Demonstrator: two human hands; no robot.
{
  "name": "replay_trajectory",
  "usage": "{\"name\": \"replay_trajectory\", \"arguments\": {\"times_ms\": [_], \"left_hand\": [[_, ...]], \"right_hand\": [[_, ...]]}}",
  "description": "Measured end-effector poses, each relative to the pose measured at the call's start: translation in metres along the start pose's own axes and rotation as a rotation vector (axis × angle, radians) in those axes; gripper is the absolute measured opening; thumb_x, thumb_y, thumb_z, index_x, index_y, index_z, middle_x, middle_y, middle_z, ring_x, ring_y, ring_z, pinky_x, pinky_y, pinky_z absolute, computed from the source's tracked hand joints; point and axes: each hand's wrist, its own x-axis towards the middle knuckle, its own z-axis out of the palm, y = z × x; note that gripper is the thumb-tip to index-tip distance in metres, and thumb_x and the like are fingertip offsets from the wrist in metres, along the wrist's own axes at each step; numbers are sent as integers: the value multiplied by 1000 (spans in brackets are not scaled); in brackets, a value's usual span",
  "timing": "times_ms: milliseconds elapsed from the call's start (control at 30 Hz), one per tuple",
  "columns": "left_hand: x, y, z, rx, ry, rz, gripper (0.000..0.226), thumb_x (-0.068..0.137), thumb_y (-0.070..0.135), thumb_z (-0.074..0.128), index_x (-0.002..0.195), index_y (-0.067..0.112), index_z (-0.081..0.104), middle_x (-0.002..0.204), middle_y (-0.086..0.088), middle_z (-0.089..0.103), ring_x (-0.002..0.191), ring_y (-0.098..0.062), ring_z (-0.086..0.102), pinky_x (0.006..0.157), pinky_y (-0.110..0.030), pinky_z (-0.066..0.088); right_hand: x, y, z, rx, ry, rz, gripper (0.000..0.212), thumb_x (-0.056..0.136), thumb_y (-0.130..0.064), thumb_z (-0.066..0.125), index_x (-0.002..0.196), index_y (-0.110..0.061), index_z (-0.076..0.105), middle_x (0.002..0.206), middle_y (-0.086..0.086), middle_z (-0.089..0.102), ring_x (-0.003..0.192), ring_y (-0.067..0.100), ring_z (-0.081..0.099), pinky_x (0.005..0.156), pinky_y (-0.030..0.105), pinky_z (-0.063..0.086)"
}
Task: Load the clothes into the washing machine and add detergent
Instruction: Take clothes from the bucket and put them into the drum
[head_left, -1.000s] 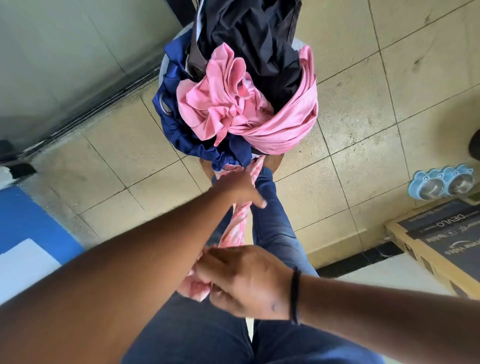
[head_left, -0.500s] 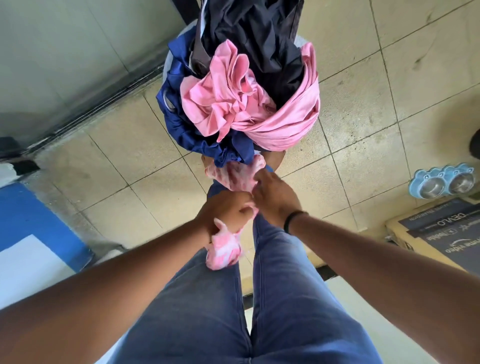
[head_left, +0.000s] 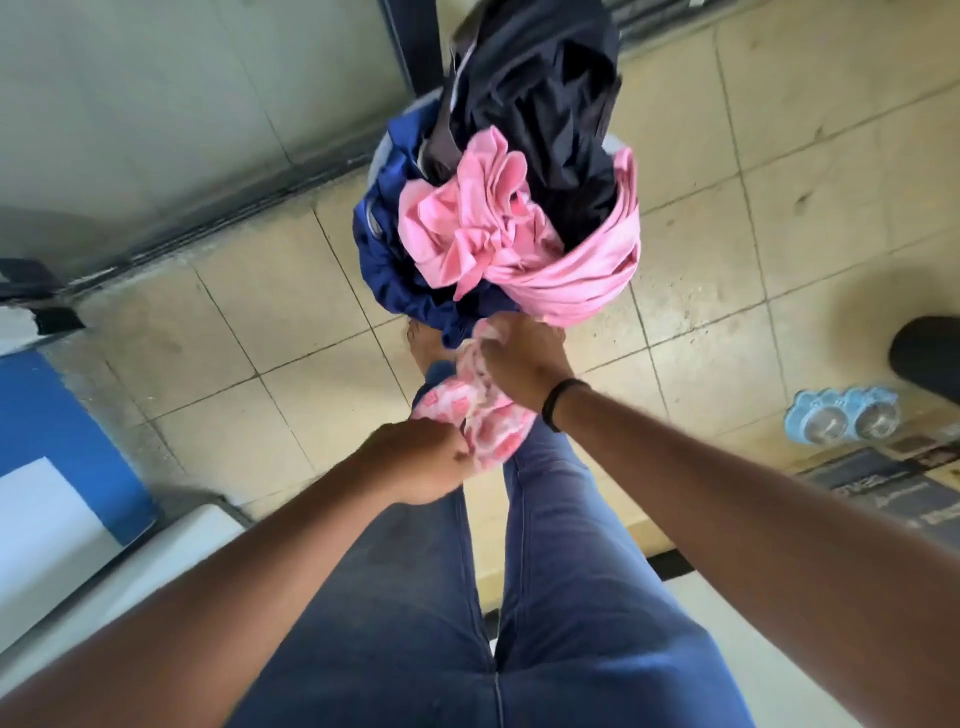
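There was only one view, from a wide-angle camera on the person's head. It looked steeply down along the body, so the legs in jeans (head_left: 545, 623) filled the bottom and the tiled floor (head_left: 249, 322) lay behind. Both forearms entered from the lower corners, very near the lens. The heap of clothes (head_left: 498, 228) stood further, in the upper middle.

tiled floor (head_left: 270, 332) | laundry basket (head_left: 382, 150) | blue double pet bowl (head_left: 841, 415) | printed cardboard box (head_left: 893, 493)
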Motion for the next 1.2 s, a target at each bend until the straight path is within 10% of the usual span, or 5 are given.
{"name": "replay_trajectory", "arguments": {"times_ms": [467, 600, 733, 867, 1200], "left_hand": [[-188, 21, -87, -516, 1573, -99, 47, 70, -3, 47, 117, 2, 47, 119, -18, 49, 109, -32, 47, 84, -43, 47], [-201, 16, -107, -1066, 1421, 28, 62, 82, 10, 64, 141, 15, 42, 121, -5, 58, 109, -22, 57, 101, -41, 45], [-207, 40, -124, -1556, 849, 309, 30, 83, 30, 56, 108, 14, 65, 95, -7, 71, 86, -23, 66, 93, -44, 53], [-220, 75, -135, -1555, 1061, 303, 5, 66, 12, 57, 71, 13, 56, 54, 6, 56, 53, -11, 53, 63, -26, 46], [-252, 132, -118, -552, 1621, 305, 56, 72, -16, 53, 117, 13, 70, 114, -1, 64, 105, -5, 56, 94, -11, 43]], "right_hand": [[-188, -171, -124, -386, -47, -865, 45, 64, -2, 49, 88, -28, 77, 93, -4, 58, 92, 21, 52, 85, 41, 48], [-218, -193, -173, -433, -49, -977, 47, 63, -4, 43, 82, -33, 75, 85, -11, 51, 91, 20, 49, 88, 40, 45], [-240, -204, -210, -390, -20, -1026, 44, 68, 1, 46, 89, -24, 75, 84, -7, 46, 85, 15, 50, 77, 30, 43], [-232, -187, -234, -396, 159, -945, 39, 72, 4, 58, 99, -22, 73, 94, -2, 52, 91, 20, 55, 86, 38, 49], [-198, -155, -220, -380, 115, -819, 80, 85, -18, 67, 153, -25, 26, 143, 5, 39, 132, 22, 43, 111, 34, 38]]}}
